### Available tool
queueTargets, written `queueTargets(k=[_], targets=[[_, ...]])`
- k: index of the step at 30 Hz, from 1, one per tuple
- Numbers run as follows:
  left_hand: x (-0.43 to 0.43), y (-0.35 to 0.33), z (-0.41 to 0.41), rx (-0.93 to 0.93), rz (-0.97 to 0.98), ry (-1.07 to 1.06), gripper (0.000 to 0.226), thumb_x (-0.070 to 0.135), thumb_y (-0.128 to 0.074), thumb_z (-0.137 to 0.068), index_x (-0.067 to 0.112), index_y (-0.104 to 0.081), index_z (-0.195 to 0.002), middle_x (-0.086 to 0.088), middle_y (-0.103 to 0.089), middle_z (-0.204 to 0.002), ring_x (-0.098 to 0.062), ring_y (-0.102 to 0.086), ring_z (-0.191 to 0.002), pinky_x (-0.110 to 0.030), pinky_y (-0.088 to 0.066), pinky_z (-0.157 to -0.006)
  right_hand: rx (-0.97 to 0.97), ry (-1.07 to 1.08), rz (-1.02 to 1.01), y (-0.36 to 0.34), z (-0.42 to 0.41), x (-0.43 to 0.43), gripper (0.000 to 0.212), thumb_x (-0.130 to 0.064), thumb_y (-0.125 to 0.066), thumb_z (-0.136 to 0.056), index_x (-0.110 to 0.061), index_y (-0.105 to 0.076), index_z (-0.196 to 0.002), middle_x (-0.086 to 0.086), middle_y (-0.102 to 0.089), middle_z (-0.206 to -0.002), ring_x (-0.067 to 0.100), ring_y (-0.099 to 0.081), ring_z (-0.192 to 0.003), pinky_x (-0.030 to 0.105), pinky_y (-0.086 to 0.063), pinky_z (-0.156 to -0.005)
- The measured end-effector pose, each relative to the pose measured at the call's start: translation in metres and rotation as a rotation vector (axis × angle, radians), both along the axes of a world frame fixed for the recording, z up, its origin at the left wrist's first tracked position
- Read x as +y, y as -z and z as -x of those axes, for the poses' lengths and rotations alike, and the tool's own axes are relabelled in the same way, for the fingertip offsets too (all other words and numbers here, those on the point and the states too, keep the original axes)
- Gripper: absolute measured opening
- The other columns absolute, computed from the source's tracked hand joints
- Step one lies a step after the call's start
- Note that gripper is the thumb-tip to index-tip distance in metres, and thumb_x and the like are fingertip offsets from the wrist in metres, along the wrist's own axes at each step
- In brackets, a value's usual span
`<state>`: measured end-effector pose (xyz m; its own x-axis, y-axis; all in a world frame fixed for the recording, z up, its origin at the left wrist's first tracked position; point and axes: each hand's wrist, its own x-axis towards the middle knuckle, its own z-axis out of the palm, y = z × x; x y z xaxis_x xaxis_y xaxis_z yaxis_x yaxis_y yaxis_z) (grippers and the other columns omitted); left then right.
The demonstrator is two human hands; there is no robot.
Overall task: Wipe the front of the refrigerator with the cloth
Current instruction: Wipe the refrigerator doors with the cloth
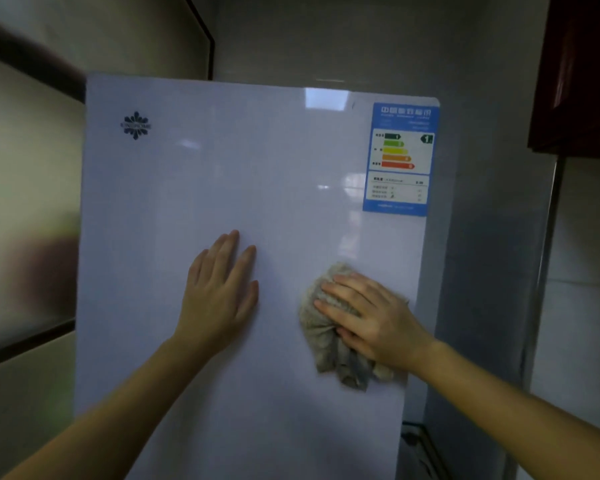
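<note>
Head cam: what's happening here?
A person is wiping the white refrigerator door. The right hand presses a crumpled grey-beige cloth flat against the door's right side, below the blue energy label. The left hand is empty, palm flat on the door near the middle, apparently bracing. A dark logo sits at the door's upper left.
</note>
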<state>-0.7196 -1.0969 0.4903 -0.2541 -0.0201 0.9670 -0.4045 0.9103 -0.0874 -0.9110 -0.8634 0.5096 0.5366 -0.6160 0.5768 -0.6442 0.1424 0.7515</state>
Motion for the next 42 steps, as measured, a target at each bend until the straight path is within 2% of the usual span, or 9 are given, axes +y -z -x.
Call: queueTargets(k=[7, 11, 15, 20, 27, 32, 36, 39, 42], targets=[[-0.004, -0.013, 0.009, 0.065, 0.027, -0.015, 0.055, 0.036, -0.044, -0.099, 0.006, -0.058, -0.142, -0.021, -0.044, -0.157, -0.039, -0.043, -0.144, -0.053, -0.035, -0.115, 0.068, -0.03, 0.207, -0.156, -0.018, -0.03, 0.042, -0.006, -0.068, -0.093, -0.003, -0.065, -0.135, 0.022, -0.062, -0.139, 0.044, -0.058, -0.131, 0.056, -0.051, -0.106], [-0.01, -0.01, 0.012, 0.082, 0.066, -0.028, 0.055, 0.035, -0.045, -0.099, 0.006, -0.057, -0.143, -0.021, -0.044, -0.157, -0.038, -0.044, -0.144, -0.052, -0.033, -0.116, 0.129, -0.016, 0.324, -0.229, -0.022, -0.034, 0.034, -0.008, -0.059, -0.1, -0.003, -0.066, -0.133, 0.021, -0.063, -0.137, 0.042, -0.059, -0.129, 0.054, -0.051, -0.105], [-0.016, -0.011, 0.011, 0.088, 0.105, -0.033, 0.053, 0.034, -0.046, -0.099, 0.007, -0.058, -0.143, -0.02, -0.044, -0.157, -0.036, -0.046, -0.143, -0.051, -0.034, -0.115, -0.075, 0.047, 0.394, -0.251, -0.019, -0.034, 0.042, -0.018, -0.048, -0.104, -0.007, -0.056, -0.143, 0.018, -0.054, -0.147, 0.039, -0.048, -0.137, 0.052, -0.042, -0.112], [-0.018, -0.011, 0.013, 0.087, 0.102, -0.031, 0.053, 0.034, -0.046, -0.099, 0.008, -0.057, -0.144, -0.02, -0.044, -0.157, -0.036, -0.045, -0.144, -0.052, -0.035, -0.115, -0.24, 0.035, 0.457, -0.207, -0.014, -0.029, 0.048, -0.021, -0.055, -0.098, -0.01, -0.056, -0.144, 0.015, -0.054, -0.148, 0.037, -0.046, -0.139, 0.045, -0.036, -0.115], [-0.007, -0.007, 0.012, 0.063, 0.014, 0.018, 0.057, 0.036, -0.044, -0.1, 0.006, -0.053, -0.147, -0.022, -0.038, -0.16, -0.039, -0.037, -0.148, -0.055, -0.029, -0.12, -0.178, -0.02, 0.35, -0.088, 0.004, -0.009, 0.049, -0.023, -0.058, -0.096, -0.01, -0.059, -0.143, 0.015, -0.057, -0.146, 0.035, -0.048, -0.138, 0.047, -0.036, -0.119], [0.007, 0.017, 0.012, 0.023, -0.052, 0.064, 0.059, 0.037, -0.043, -0.1, 0.005, -0.049, -0.149, -0.023, -0.034, -0.162, -0.041, -0.032, -0.15, -0.056, -0.025, -0.121, -0.118, 0.013, 0.136, 0.055, 0.024, 0.012, 0.047, -0.027, -0.059, -0.098, -0.014, -0.06, -0.142, 0.013, -0.056, -0.148, 0.032, -0.047, -0.139, 0.047, -0.037, -0.119], [0.014, 0.048, 0.009, -0.029, -0.012, 0.057, 0.058, 0.036, -0.043, -0.1, 0.004, -0.052, -0.147, -0.024, -0.036, -0.161, -0.042, -0.035, -0.149, -0.057, -0.027, -0.121, 0.004, 0.032, -0.175, 0.156, 0.025, 0.025, 0.041, -0.016, -0.05, -0.102, -0.015, -0.059, -0.143, 0.01, -0.055, -0.15, 0.03, -0.053, -0.138, 0.045, -0.031, -0.124], [0.012, 0.055, 0.004, -0.069, -0.004, 0.046, 0.058, 0.036, -0.042, -0.101, 0.004, -0.049, -0.149, -0.024, -0.033, -0.162, -0.041, -0.032, -0.151, -0.056, -0.025, -0.122, 0.032, 0.023, -0.183, 0.149, 0.024, 0.03, 0.038, -0.015, -0.039, -0.11, -0.015, -0.062, -0.14, 0.009, -0.06, -0.146, 0.029, -0.057, -0.134, 0.043, -0.03, -0.124], [0.009, 0.054, 0.003, -0.083, 0.0, 0.043, 0.058, 0.036, -0.042, -0.102, 0.004, -0.047, -0.151, -0.023, -0.031, -0.163, -0.041, -0.03, -0.152, -0.055, -0.023, -0.123, -0.007, 0.015, -0.035, 0.093, 0.024, 0.027, 0.036, -0.021, -0.043, -0.109, -0.012, -0.066, -0.136, 0.013, -0.062, -0.142, 0.031, -0.059, -0.131, 0.046, -0.041, -0.118]])
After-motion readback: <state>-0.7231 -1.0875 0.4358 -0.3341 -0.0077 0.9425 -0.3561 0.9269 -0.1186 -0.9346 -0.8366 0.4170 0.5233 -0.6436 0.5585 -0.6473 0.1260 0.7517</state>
